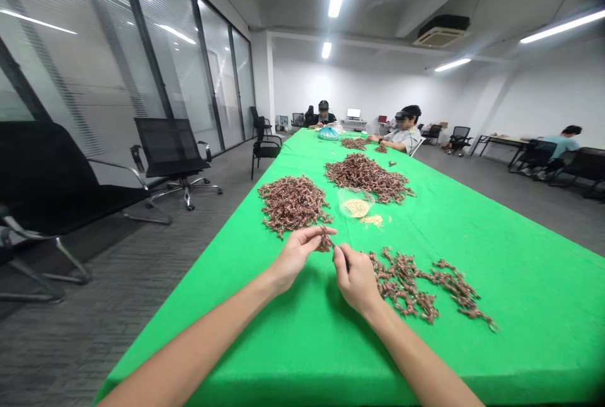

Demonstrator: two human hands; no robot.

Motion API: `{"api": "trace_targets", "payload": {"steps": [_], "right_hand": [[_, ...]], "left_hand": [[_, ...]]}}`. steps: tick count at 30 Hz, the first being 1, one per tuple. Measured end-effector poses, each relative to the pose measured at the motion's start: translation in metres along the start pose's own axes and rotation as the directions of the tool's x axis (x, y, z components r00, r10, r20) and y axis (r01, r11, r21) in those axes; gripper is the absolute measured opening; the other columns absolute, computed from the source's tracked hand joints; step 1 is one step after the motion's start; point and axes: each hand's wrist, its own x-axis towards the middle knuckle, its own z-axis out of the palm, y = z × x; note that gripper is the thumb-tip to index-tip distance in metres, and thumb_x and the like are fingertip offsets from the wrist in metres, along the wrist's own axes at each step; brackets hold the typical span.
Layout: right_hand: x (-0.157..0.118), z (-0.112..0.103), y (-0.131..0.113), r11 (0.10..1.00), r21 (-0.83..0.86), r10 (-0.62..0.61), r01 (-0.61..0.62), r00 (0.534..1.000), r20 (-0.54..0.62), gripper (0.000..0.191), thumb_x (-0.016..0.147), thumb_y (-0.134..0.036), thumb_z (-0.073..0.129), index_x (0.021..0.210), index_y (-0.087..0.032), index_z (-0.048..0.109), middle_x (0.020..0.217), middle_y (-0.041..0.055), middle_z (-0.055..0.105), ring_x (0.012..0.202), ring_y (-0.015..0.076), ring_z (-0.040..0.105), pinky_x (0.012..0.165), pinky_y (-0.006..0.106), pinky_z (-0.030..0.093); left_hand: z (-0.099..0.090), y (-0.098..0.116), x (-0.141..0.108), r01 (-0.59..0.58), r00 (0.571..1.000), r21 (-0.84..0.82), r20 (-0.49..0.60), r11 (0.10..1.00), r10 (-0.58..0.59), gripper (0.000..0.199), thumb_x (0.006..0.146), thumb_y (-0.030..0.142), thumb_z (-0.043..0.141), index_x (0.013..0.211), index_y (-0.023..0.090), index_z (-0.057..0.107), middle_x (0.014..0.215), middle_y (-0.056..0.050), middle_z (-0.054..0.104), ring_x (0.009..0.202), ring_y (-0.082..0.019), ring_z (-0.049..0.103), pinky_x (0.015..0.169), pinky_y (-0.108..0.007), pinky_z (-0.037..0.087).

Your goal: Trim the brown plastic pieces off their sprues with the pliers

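Observation:
My left hand (295,257) pinches a reddish-brown, knobbly, twig-like dried piece (325,242) between thumb and fingers, just in front of a heaped pile (293,204) of such pieces. My right hand (357,276) is closed around a thin dark tool (334,246), whose tip meets or nearly meets the piece; its exact kind is too small to tell. Beyond my hands stands a clear plastic bowl (344,205) with pale small bits (357,208) in it. More pale bits (372,220) lie on the cloth beside the bowl. Right of my right hand, similar brown pieces (406,284) are spread loosely.
A green cloth (265,338) covers the long table. A larger brown pile (368,177) lies behind the bowl. One person (401,133) sits at the right side, another (324,116) at the far end near a blue bag (328,133). Black chairs (167,149) stand left.

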Motion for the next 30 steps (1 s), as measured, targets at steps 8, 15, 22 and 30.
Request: {"api": "trace_targets", "payload": {"steps": [8, 15, 22, 30], "right_hand": [[0.000, 0.001, 0.001, 1.000, -0.016, 0.001, -0.001, 1.000, 0.006, 0.041, 0.101, -0.039, 0.030, 0.071, -0.019, 0.047, 0.055, -0.0009, 0.049, 0.048, 0.0123, 0.044, 0.055, 0.025, 0.025], [0.001, 0.000, 0.001, 0.997, 0.069, 0.018, -0.021, 0.999, 0.034, 0.044, 0.102, -0.043, 0.030, 0.069, -0.019, 0.046, 0.054, -0.0018, 0.045, 0.048, 0.0121, 0.041, 0.055, 0.025, 0.027], [0.002, 0.001, 0.002, 0.970, 0.231, 0.066, -0.079, 0.996, 0.065, 0.051, 0.101, -0.051, 0.029, 0.069, -0.018, 0.052, 0.056, -0.0007, 0.049, 0.050, 0.0126, 0.045, 0.055, 0.024, 0.031], [0.005, 0.001, 0.012, 0.937, 0.313, 0.147, -0.154, 0.988, 0.046, 0.054, 0.100, -0.056, 0.028, 0.073, -0.018, 0.055, 0.058, 0.0006, 0.055, 0.050, 0.0131, 0.049, 0.053, 0.023, 0.034]], "left_hand": [[0.002, 0.007, -0.001, -0.023, 0.999, 0.102, -0.020, 0.995, 0.026, 0.028, 0.089, 0.026, 0.057, 0.111, 0.014, 0.071, 0.087, -0.008, 0.067, 0.085, -0.019, 0.059, 0.083, -0.030, 0.045], [-0.002, 0.007, 0.001, -0.060, 0.998, 0.182, -0.023, 0.982, 0.065, 0.028, 0.089, 0.029, 0.058, 0.109, 0.015, 0.072, 0.090, -0.008, 0.068, 0.086, -0.020, 0.060, 0.083, -0.030, 0.045], [-0.008, 0.008, 0.004, -0.112, 0.993, 0.257, -0.008, 0.960, 0.118, 0.028, 0.089, 0.030, 0.058, 0.107, 0.015, 0.073, 0.087, -0.008, 0.067, 0.084, -0.020, 0.059, 0.081, -0.030, 0.045], [-0.019, -0.007, 0.011, 0.164, 0.928, 0.001, -0.338, 0.986, -0.154, 0.021, 0.079, 0.017, 0.059, 0.095, 0.010, 0.071, 0.080, -0.008, 0.066, 0.067, -0.016, 0.062, 0.063, -0.027, 0.049]]}}
